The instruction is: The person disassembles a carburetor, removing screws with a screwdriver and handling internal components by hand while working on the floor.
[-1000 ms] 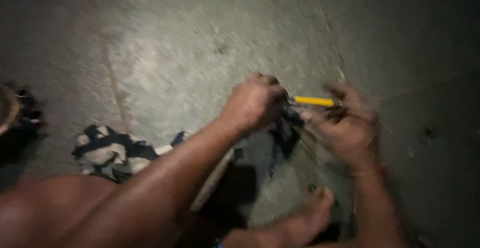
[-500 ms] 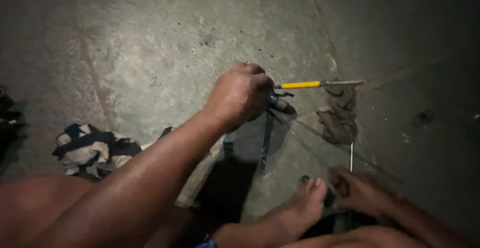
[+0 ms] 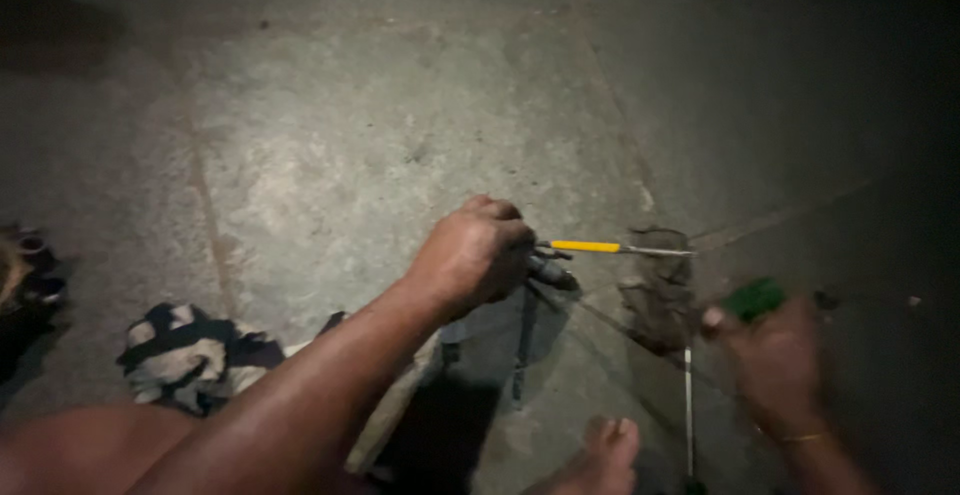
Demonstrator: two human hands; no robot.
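My left hand point(image 3: 478, 251) is closed around a dark metal part point(image 3: 550, 273) just above the concrete floor point(image 3: 330, 145). A yellow-handled screwdriver point(image 3: 600, 247) sticks out to the right from beside that hand. My right hand point(image 3: 775, 355), blurred, is at the lower right and grips a small green object point(image 3: 754, 298). A dark dirty rag point(image 3: 655, 290) lies on the floor between the two hands. A thin metal rod point(image 3: 688, 405) lies next to my right hand.
My bare foot point(image 3: 598, 460) rests at the bottom centre. A black-and-white patterned cloth point(image 3: 185, 355) lies at the lower left. Dark objects point(image 3: 30, 275) sit at the left edge. The scene is dim outside the lit patch.
My right hand left the screwdriver, dropped toward the lower right, and now comes up holding a green object. My left hand stays closed on the metal part.
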